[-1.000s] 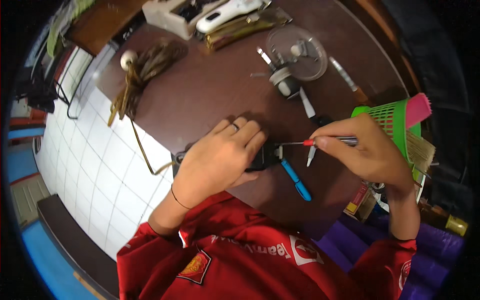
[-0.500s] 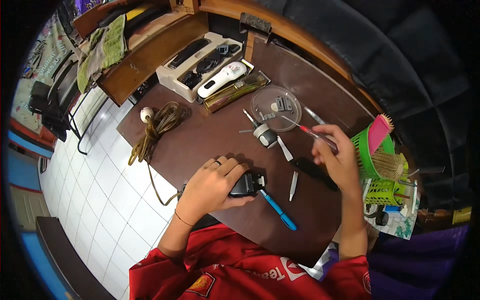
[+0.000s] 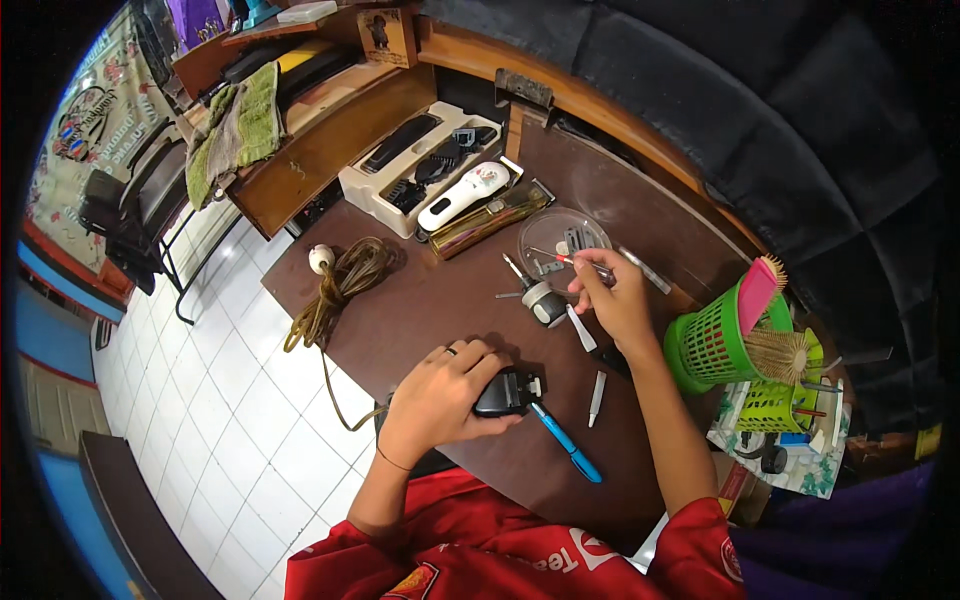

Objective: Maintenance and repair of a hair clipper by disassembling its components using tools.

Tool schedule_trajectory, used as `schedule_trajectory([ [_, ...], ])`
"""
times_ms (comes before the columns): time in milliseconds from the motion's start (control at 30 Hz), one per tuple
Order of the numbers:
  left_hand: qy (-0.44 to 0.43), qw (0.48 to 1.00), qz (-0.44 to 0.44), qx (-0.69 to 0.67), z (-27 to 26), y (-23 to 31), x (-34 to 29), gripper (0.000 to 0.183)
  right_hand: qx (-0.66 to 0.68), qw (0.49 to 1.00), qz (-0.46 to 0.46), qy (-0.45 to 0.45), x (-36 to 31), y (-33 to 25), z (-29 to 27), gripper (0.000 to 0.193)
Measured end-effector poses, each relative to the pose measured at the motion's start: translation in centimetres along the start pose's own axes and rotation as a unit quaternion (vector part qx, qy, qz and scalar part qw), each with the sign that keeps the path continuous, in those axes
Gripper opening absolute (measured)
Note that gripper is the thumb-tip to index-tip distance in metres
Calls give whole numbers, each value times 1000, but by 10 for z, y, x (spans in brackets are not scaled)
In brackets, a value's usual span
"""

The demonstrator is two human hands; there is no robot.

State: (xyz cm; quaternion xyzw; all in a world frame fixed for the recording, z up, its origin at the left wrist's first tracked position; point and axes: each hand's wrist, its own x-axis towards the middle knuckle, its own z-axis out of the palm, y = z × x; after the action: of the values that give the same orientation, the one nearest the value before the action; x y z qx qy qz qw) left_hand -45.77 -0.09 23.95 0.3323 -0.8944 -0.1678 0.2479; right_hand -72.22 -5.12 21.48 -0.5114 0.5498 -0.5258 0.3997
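Here the left hand clamps down on the black hair clipper, pinning it to the brown surface so it cannot slide, its blade end towards 3 o'clock. The right hand pinches a red-handled screwdriver, tip reaching towards 10 o'clock over the clear round dish, where small parts stay corralled. A blue pen lies at the clipper's 4 o'clock, close by

Matt brown wooden table; glossy black plastic clipper; clear plastic dish; green plastic mesh basket; green cloth towel.
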Motion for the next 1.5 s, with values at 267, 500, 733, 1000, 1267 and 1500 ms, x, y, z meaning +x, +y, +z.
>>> schedule_trajectory([
  [267,0,1000,-12,6,4,-2,-3,55,-20,1000,15,-1,-25,-29,-11,22],
  [500,-4,1000,-25,6,2,-3,0,56,3,998,58,9,-105,-68,-15,21],
  [733,-13,999,-35,8,8,-6,2,57,54,991,121,21,-163,-66,-9,20],
  [1000,-21,998,-51,-6,8,-3,1,55,36,993,113,18,-172,-64,-8,20],
  [1267,-20,999,-49,-8,9,-5,2,56,35,993,113,28,-174,-59,-9,21],
  [1500,-21,999,-46,-7,9,-6,1,56,17,994,109,26,-173,-59,-10,21],
])
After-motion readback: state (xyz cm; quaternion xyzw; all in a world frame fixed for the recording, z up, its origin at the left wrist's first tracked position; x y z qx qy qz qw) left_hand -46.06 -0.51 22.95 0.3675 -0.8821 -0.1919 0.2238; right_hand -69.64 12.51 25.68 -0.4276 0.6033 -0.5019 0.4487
